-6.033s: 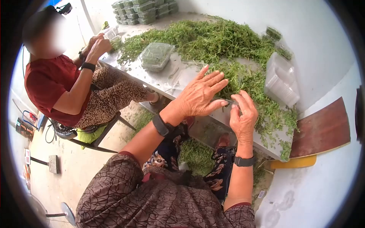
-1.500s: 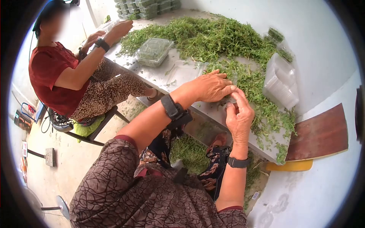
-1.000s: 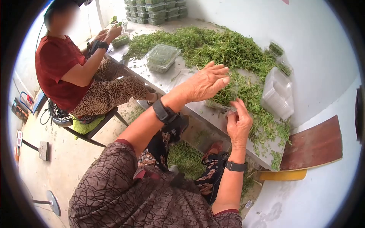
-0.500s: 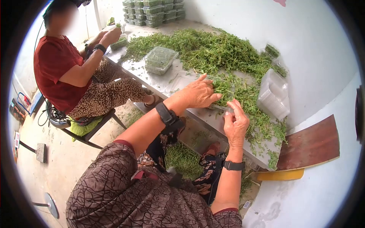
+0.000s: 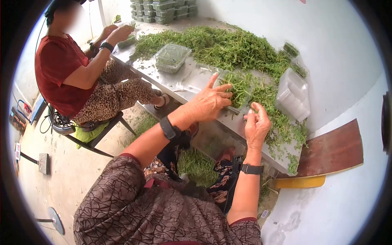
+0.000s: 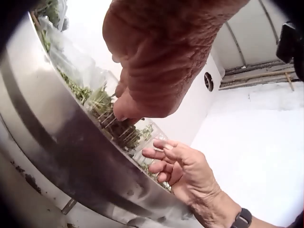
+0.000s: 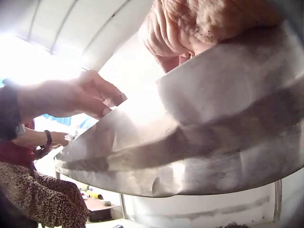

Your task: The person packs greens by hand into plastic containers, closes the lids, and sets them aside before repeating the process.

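A clear plastic clamshell container lies open at the table's near edge, filled with green leafy sprigs. My left hand is over its left side, fingers spread, the index straight; in the left wrist view, that hand's fingertips touch the sprigs and stems. At the container's right corner, my right hand has its thumb and index finger pinching the edge, the other fingers curled. The right wrist view shows my left hand over the metal table edge, which hides the container.
A large heap of greens covers the table's back. A closed container stands at left, nested empty containers at right, stacked filled ones behind. Another person sits at left, handling greens. A wall borders the right.
My left hand has dropped from above the container down to the greens, and its fingers have spread since half a second ago. The right hand stays by the container's corner. The view has shifted slightly.
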Tool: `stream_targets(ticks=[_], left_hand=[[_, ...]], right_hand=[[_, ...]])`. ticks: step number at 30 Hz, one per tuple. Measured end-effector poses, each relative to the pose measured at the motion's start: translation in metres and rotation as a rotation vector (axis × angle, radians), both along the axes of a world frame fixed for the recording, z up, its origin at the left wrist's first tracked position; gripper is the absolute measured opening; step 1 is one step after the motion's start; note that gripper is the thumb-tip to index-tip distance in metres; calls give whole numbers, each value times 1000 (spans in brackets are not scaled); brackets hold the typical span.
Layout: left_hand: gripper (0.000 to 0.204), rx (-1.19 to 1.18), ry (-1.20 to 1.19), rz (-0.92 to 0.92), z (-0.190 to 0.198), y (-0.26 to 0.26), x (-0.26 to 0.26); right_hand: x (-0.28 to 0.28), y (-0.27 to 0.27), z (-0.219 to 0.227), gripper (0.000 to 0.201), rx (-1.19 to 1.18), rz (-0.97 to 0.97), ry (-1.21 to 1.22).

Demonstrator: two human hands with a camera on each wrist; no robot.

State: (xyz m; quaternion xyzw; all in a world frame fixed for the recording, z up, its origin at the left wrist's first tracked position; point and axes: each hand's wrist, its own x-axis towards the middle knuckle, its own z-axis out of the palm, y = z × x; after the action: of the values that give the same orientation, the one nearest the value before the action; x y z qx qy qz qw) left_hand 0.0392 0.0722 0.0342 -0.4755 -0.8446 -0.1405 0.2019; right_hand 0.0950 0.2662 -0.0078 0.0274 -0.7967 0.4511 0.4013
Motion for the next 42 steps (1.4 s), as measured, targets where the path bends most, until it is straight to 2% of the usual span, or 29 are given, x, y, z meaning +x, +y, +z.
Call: stream_targets(ticks=[6,8,9,14,17,20,21,25,27,31,34,36,37,39,40,42], left_hand=[[29,72,-50,18,13,-27,5],[35,288,-62,-30,13,-19,7],[50,186,-65,-49,19,-16,7],[60,129,-21,-86,18,19,-2],[66,-140,-306,-54,19,27,-3],[69,-172,-352,-35,16,28,-4],[72,-103,-428,-62,16,26,-6],[70,-156,-483,-44,24,27,-8],[68,-109,-570,-98,26,23,-10],[67,12,-567,-163,27,20,-15],[66,91,-445,-172,31,26,-23],[65,86,-245,-179,29,38,-30],[65,90,-246,-179,30,41,-32],[65,-127,-282,-109,30,46,-35],[65,-125,-287,-113,29,47,-33],[65,-229,-266,-3,27,48,-30]], right_hand=[[1,-3,2,22,-115,72,-45],[2,-2,0,20,-65,55,-59],[2,-3,2,17,-78,40,-51],[6,-3,8,13,-18,40,-79],[10,-5,11,12,-22,57,-102],[8,-6,9,11,-43,71,-96],[8,-6,10,11,-28,60,-112],[7,-5,7,10,-8,38,-115],[6,-5,5,10,-19,42,-110],[4,-4,3,11,-46,56,-95],[5,-5,4,11,-38,49,-103],[5,-6,6,11,-20,48,-120],[5,-5,7,12,-3,38,-129],[5,-5,7,12,14,22,-145],[5,-5,7,11,17,28,-147],[4,-4,7,11,18,31,-148]])
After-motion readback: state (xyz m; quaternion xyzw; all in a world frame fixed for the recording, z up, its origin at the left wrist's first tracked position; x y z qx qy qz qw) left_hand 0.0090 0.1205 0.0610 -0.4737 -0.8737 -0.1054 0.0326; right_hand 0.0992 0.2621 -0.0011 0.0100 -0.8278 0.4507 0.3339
